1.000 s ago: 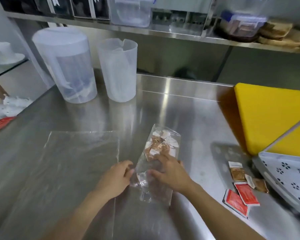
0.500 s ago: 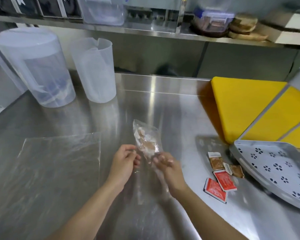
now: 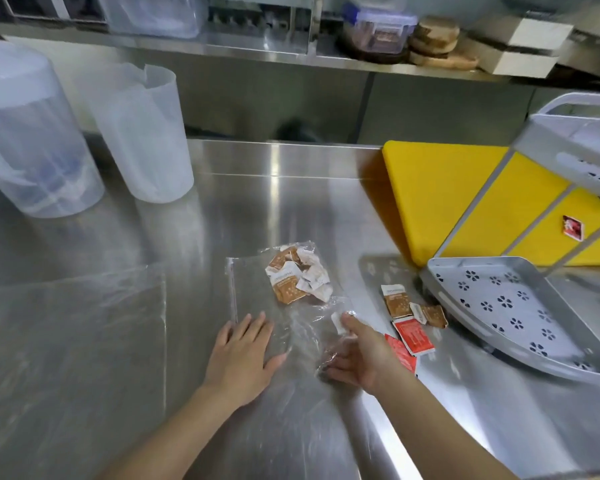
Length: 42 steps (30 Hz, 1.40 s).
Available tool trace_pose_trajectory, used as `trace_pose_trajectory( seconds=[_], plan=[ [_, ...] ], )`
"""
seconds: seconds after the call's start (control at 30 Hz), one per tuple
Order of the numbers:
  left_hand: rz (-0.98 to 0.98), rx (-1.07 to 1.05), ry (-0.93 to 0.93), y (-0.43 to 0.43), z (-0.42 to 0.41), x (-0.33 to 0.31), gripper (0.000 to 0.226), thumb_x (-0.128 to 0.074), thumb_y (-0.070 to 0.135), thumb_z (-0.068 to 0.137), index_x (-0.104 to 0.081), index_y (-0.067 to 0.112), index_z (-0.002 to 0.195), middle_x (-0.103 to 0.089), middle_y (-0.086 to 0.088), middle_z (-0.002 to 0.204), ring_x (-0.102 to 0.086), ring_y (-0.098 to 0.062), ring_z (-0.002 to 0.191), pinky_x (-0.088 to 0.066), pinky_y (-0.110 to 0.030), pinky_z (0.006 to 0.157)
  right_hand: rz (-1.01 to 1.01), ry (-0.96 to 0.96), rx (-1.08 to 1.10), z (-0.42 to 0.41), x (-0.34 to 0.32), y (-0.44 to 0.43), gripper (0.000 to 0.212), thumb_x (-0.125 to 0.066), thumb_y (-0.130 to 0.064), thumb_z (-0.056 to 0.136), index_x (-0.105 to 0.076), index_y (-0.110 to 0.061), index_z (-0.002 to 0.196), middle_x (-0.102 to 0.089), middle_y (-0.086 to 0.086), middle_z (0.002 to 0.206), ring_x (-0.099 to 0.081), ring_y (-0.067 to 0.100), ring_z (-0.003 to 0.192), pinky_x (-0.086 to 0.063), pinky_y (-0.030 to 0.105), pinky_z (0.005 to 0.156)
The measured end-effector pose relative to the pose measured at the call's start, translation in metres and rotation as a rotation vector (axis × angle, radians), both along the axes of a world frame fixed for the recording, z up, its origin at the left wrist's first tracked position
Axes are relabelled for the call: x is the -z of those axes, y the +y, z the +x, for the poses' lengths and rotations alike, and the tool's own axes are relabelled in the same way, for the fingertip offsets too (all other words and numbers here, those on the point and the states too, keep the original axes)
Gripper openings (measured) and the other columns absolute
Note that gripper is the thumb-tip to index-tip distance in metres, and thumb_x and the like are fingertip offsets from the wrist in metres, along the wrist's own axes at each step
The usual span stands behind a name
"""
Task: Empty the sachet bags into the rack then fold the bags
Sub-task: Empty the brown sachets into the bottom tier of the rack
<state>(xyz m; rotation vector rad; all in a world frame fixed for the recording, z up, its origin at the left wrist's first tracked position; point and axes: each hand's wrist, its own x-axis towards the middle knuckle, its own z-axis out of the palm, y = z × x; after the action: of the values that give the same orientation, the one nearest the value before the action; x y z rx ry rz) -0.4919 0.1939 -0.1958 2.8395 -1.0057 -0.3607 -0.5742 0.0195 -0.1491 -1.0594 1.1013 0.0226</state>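
the clear crinkled plastic sachet bag [image 3: 284, 317] lies flat on the brushed steel table [image 3: 274, 202], its long axis running away from the person and a little rightward, with a cluster of brown and white paper sachets [image 3: 297, 278] bunched at its far end. the left hand [image 3: 241, 355] rests palm down with its fingers [image 3: 253, 327] spread flat on the near left part of the bag, gripping nothing. the right hand [image 3: 357, 355] has its fingers curled into the crumpled near right edge of the bag, thumb up beside one white sachet. just right of the right fingers lie loose red and brown sachets [image 3: 411, 323], and beyond them the grey perforated plastic rack [image 3: 520, 306] with flower-shaped holes, set before a yellow cutting board [image 3: 437, 195]. left of the left fingers lies a second flat clear bag [image 3: 73, 344]; two translucent plastic jugs [image 3: 84, 133] stand far off to the left.
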Motion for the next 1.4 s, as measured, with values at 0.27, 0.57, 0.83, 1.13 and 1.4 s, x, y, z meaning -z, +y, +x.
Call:
trace_pose_trajectory(
  seconds=[0.27, 0.57, 0.83, 1.13, 1.4],
  plan=[
    [0.084, -0.039, 0.019, 0.015, -0.001, 0.002, 0.094, 0.011, 0.067, 0.082, -0.06, 0.02, 0.122, -0.056, 0.001, 0.134, -0.054, -0.02, 0.122, -0.045, -0.043, 0.095, -1.446, -0.145, -0.69, 0.0, 0.009, 0.01, 0.075, -0.05, -0.056, 0.075, -0.032, -0.019, 0.138, -0.037, 0.019, 0.144, -0.034, 0.035, 0.134, -0.029, 0.047, 0.105],
    [0.037, -0.046, 0.006, 0.048, 0.006, 0.007, 0.107, 0.034, 0.076, 0.051, -0.001, 0.039, 0.145, 0.004, 0.01, 0.157, 0.006, -0.013, 0.145, 0.007, -0.045, 0.114, -1.401, -0.078, -0.991, 0.029, 0.047, 0.033, 0.052, -0.028, -0.039, 0.091, -0.041, -0.019, 0.137, -0.036, 0.012, 0.149, -0.034, 0.031, 0.137, -0.026, 0.039, 0.111],
    [0.049, -0.106, 0.009, 0.068, 0.013, 0.008, 0.109, 0.032, 0.08, 0.046, 0.001, 0.042, 0.144, 0.007, 0.014, 0.157, 0.007, -0.01, 0.144, 0.001, -0.045, 0.115, -0.325, -0.265, 0.142, 0.042, 0.014, -0.002, 0.03, -0.052, -0.01, 0.086, -0.062, -0.014, 0.058, -0.061, 0.004, 0.06, -0.056, 0.022, 0.063, -0.047, 0.032, 0.066],
    [0.009, -0.141, 0.06, 0.065, 0.015, -0.003, 0.058, -0.031, 0.054, 0.091, -0.016, 0.037, 0.144, -0.005, 0.01, 0.158, 0.001, -0.013, 0.145, -0.002, -0.044, 0.116, -0.464, 0.153, 0.045, 0.016, 0.032, -0.042, 0.01, -0.053, -0.009, 0.085, -0.049, -0.006, 0.094, -0.06, 0.019, 0.094, -0.061, 0.032, 0.083, -0.056, 0.044, 0.07],
    [-0.012, 0.219, -0.076, 0.037, -0.013, -0.015, 0.095, -0.016, 0.088, 0.066, -0.021, 0.033, 0.144, -0.017, 0.004, 0.154, -0.014, -0.018, 0.143, -0.002, -0.034, 0.114, -1.52, -0.085, -0.736, -0.002, 0.008, -0.015, 0.08, -0.037, -0.07, 0.079, -0.035, -0.02, 0.141, -0.031, 0.004, 0.152, -0.02, 0.022, 0.142, -0.011, 0.041, 0.111]
  ],
)
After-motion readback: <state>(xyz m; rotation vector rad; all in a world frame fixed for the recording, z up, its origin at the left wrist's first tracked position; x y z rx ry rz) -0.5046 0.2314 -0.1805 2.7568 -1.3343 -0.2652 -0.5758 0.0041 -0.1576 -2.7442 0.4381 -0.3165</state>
